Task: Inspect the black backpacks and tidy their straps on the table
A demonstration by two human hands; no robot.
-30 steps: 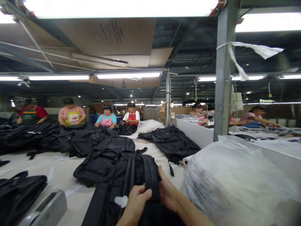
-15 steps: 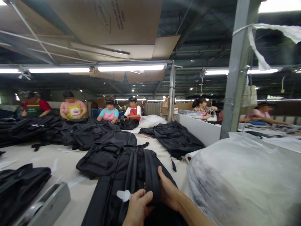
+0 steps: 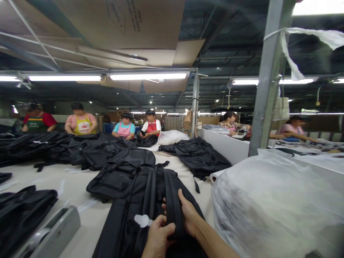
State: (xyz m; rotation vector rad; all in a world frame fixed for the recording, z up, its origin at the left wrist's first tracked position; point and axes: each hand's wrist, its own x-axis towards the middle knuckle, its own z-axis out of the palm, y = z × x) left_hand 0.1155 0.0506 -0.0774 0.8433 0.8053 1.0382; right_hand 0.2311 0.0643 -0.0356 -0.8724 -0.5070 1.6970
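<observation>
A black backpack lies back-up on the table right in front of me, its padded shoulder straps running away from me. My right hand is wrapped round the right shoulder strap. My left hand is closed on the same strap just below, thumb on top. A small white tag sits on the backpack beside my left hand.
More black backpacks lie piled across the beige table. A big bundle in clear plastic stands at my right, behind it a metal post. Several people in aprons work at the far end. A grey metal device sits bottom left.
Both hands have stayed on the strap, and my right hand has slid a little farther round it. The view has dropped slightly.
</observation>
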